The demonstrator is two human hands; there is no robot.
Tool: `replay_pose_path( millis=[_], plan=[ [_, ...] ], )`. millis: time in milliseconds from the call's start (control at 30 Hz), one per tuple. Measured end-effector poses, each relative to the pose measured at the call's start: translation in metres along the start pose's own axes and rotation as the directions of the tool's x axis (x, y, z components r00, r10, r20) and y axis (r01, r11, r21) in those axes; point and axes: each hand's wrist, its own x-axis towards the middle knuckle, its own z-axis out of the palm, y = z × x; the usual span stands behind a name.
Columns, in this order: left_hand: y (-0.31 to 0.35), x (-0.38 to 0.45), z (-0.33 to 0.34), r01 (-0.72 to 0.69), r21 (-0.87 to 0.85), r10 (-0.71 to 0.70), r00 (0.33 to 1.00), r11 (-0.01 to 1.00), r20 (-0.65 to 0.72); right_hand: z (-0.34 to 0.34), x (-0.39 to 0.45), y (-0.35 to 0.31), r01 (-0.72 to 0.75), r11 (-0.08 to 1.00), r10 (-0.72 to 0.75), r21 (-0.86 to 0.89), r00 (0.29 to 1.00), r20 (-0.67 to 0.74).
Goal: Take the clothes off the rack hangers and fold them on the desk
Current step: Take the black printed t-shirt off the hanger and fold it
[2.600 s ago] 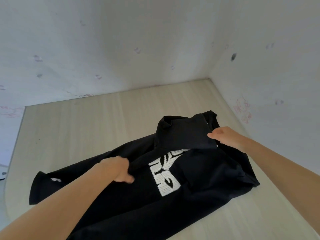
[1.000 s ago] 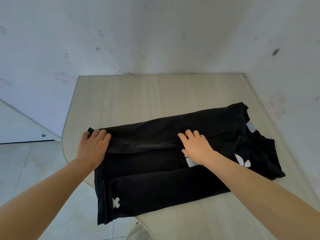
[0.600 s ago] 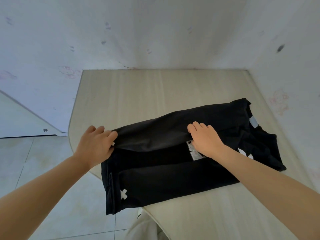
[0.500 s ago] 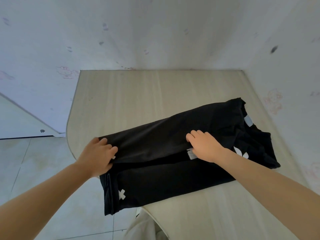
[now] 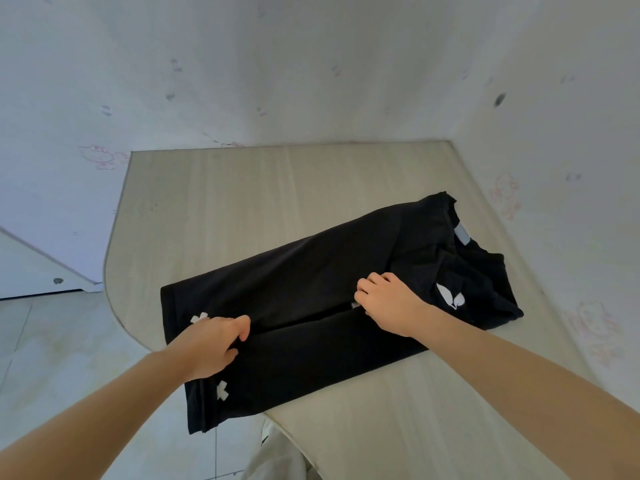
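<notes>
A black T-shirt [image 5: 311, 292] lies on the pale wooden desk [image 5: 277, 188], both long sides folded in so the edges meet along the middle. Its hem end hangs over the desk's front left edge, with small white cross marks on it. The collar end with a grey label points to the right. My left hand [image 5: 211, 348] pinches the folded edge near the hem. My right hand [image 5: 388, 303] grips the same folded edge near the middle, beside a white leaf print.
White walls with faint marks close the desk in at the back and on the right. The desk's rounded left corner [image 5: 114, 306] drops to a tiled floor [image 5: 52, 358]. Light trousers [image 5: 277, 459] show at the bottom, below the desk edge.
Since a second ago both hands have folded the far side of the shirt over toward the middle. My left hand has moved right along the hem end and now pinches the folded edge.
</notes>
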Motion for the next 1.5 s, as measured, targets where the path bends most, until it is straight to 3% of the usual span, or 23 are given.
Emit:
replay_pose_path(
  millis=[167, 300, 400, 500, 600, 700, 800, 900, 1033, 1133, 1200, 1300, 1400, 1500],
  plan=[
    [-0.013, 0.003, -0.014, 0.168, 0.053, -0.156, 0.970, 0.984, -0.186, -0.004, 0.009, 0.002, -0.124, 0.990, 0.133, 0.067, 0.979, -0.153],
    [-0.012, 0.013, -0.011, 0.253, 0.314, -0.238, 0.967, 0.915, -0.087, -0.003, 0.015, -0.001, -0.054, 0.982, 0.072, 0.183, 0.993, -0.095],
    [0.001, 0.024, -0.008, 0.285, 0.399, -0.249, 0.958, 0.871, -0.141, -0.004, 0.001, 0.013, -0.003, 0.956, 0.068, 0.294, 0.975, -0.209],
    [0.026, 0.044, -0.002, 0.204, 0.286, -0.123, 0.953, 0.936, -0.278, 0.008, -0.028, 0.038, -0.004, 0.971, 0.070, 0.239, 0.961, -0.266],
    [0.060, 0.069, 0.003, 0.038, 0.225, 0.043, 0.939, 0.974, -0.342, 0.028, -0.059, 0.060, -0.087, 0.967, 0.135, 0.239, 0.972, -0.192],
    [0.097, 0.091, 0.006, -0.108, 0.205, 0.181, 0.907, 0.973, -0.381, 0.047, -0.084, 0.077, -0.169, 0.928, 0.232, 0.333, 0.960, -0.158],
    [0.130, 0.115, 0.007, -0.206, 0.206, 0.274, 0.875, 0.957, -0.400, 0.067, -0.101, 0.103, -0.240, 0.926, 0.302, 0.292, 0.934, -0.190],
    [0.154, 0.134, 0.006, -0.199, 0.205, 0.261, 0.904, 0.958, -0.340, 0.082, -0.103, 0.122, -0.316, 0.912, 0.362, 0.262, 0.920, -0.152],
    [0.172, 0.156, 0.000, -0.080, -0.028, 0.068, 0.952, 0.996, -0.298, 0.085, -0.087, 0.130, -0.378, 0.880, 0.424, 0.286, 0.898, -0.118],
    [0.174, 0.166, -0.005, -0.013, -0.112, -0.015, 0.971, 0.994, -0.240, 0.085, -0.069, 0.138, -0.556, 0.667, 0.643, 0.496, 0.766, -0.005],
    [0.173, 0.165, -0.009, 0.019, -0.152, -0.047, 0.982, 0.988, -0.181, 0.085, -0.063, 0.147, -0.665, 0.569, 0.703, 0.484, 0.699, 0.135],
    [0.168, 0.168, -0.013, -0.011, -0.118, -0.006, 0.990, 0.993, -0.144, 0.091, -0.066, 0.157, -0.633, 0.584, 0.627, 0.509, 0.749, 0.211],
    [0.164, 0.170, -0.019, -0.036, -0.141, 0.019, 0.993, 0.989, -0.118, 0.083, -0.074, 0.160, -0.532, 0.670, 0.567, 0.518, 0.817, 0.106],
    [0.155, 0.171, -0.026, -0.010, -0.336, -0.018, 0.997, 0.942, -0.080, 0.071, -0.072, 0.163, -0.474, 0.766, 0.543, 0.435, 0.839, -0.042]
  ],
)
